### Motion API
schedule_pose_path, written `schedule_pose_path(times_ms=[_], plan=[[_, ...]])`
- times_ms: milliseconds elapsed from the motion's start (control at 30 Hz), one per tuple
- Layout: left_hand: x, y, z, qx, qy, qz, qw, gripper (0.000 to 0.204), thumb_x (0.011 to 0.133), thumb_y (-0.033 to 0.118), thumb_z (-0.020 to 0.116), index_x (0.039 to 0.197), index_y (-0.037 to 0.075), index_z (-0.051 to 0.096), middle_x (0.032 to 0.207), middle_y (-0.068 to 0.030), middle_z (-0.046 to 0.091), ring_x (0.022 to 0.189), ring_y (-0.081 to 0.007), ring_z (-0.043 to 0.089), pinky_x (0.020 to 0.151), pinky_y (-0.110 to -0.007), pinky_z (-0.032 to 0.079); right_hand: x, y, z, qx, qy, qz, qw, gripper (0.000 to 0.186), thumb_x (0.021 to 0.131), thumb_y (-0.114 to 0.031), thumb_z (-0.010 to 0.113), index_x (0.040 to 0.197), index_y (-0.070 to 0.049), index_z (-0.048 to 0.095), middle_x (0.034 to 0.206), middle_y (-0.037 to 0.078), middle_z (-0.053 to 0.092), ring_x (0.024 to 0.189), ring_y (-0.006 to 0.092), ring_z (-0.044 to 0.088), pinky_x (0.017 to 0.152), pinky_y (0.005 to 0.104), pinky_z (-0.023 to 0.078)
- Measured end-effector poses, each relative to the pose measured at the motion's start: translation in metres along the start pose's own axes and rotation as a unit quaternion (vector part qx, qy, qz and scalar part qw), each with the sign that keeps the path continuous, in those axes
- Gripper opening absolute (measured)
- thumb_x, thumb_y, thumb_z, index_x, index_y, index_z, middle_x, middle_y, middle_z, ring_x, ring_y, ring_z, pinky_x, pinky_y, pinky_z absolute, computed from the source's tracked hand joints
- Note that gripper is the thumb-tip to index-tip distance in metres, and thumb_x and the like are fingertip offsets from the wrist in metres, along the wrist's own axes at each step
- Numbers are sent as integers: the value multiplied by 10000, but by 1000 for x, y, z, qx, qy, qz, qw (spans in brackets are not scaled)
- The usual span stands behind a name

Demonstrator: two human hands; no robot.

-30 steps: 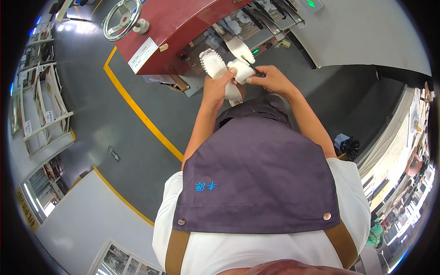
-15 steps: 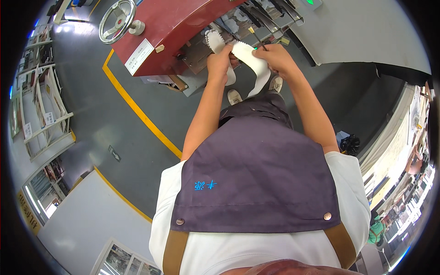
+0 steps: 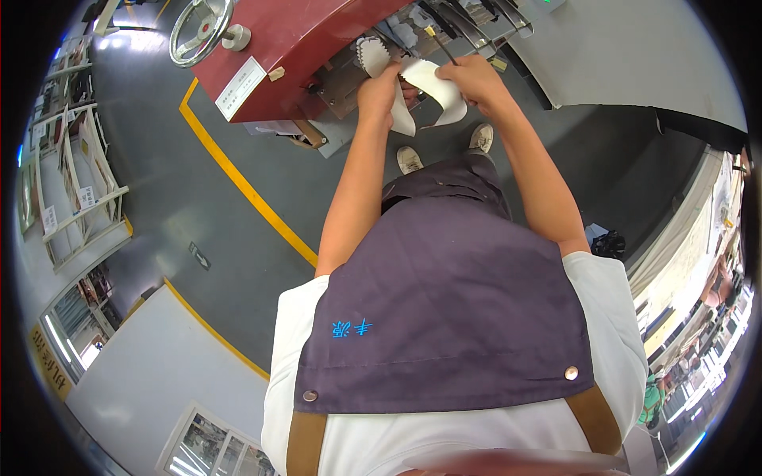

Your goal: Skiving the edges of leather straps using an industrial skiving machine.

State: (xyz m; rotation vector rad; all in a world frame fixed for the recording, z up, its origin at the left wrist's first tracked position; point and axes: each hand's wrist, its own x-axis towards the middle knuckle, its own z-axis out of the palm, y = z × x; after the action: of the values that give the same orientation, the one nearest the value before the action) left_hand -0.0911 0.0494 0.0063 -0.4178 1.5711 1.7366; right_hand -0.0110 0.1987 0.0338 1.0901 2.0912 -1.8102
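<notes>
Both my hands are closed on a white, flexible strip (image 3: 429, 79) with a toothed edge, just in front of the red machine. My left hand (image 3: 379, 97) grips it beside a rounded, toothed end (image 3: 373, 57) that sticks up past the fingers; another part hangs below that hand. I cannot tell whether this is one piece or two. My right hand (image 3: 476, 79) pinches the strip's right part, which curls downward. A thin dark-handled tool with a yellowish tip (image 3: 431, 32), like a small brush, also sticks out of my right hand, pointing away from me.
The red machine (image 3: 294, 40) with a metal handwheel (image 3: 202, 32) stands ahead on the left. Metal bars (image 3: 484, 36) lie beyond my hands. A grey panel (image 3: 619, 63) is at the right. A yellow line (image 3: 238, 182) crosses the floor; white racks (image 3: 83, 174) stand far left.
Both hands have moved slightly away from me, toward the machine. The strip's right part, which hung down near my shoes, is now lifted and curled closer under the right hand.
</notes>
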Motion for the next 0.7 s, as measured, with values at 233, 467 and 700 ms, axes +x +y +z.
schedule_pose_path(times_ms=[233, 467, 700], plan=[[-2, -13, -11, 9, -16, 17, 1000, 232, 808, 200, 652, 857, -23, 608, 722, -109, 622, 600, -197, 616, 544, -339, 525, 1, 3, 2, 2, 17, -9, 1000, 244, 700, -205, 668, 758, 32, 660, 549, 58, 547, 426, 121, 454, 393, 295, 321], [1, -12, -4, -18, 18, 31, 999, 191, 791, 161, 634, 818, -24, 597, 707, -103, 611, 560, -199, 598, 524, -336, 514, 1, 0, 4, -28, 15, 10, 999, 244, 691, -199, 653, 753, 37, 661, 557, 69, 555, 439, 130, 472, 405, 305, 347], [8, -13, -6, -37, 21, -3, 999, 167, 781, 161, 624, 786, -1, 583, 683, -95, 593, 550, -198, 587, 524, -344, 509, 3, -14, 4, -84, -2, 14, 996, 248, 692, -198, 641, 741, 44, 659, 566, 92, 565, 445, 156, 491, 415, 318, 371]])
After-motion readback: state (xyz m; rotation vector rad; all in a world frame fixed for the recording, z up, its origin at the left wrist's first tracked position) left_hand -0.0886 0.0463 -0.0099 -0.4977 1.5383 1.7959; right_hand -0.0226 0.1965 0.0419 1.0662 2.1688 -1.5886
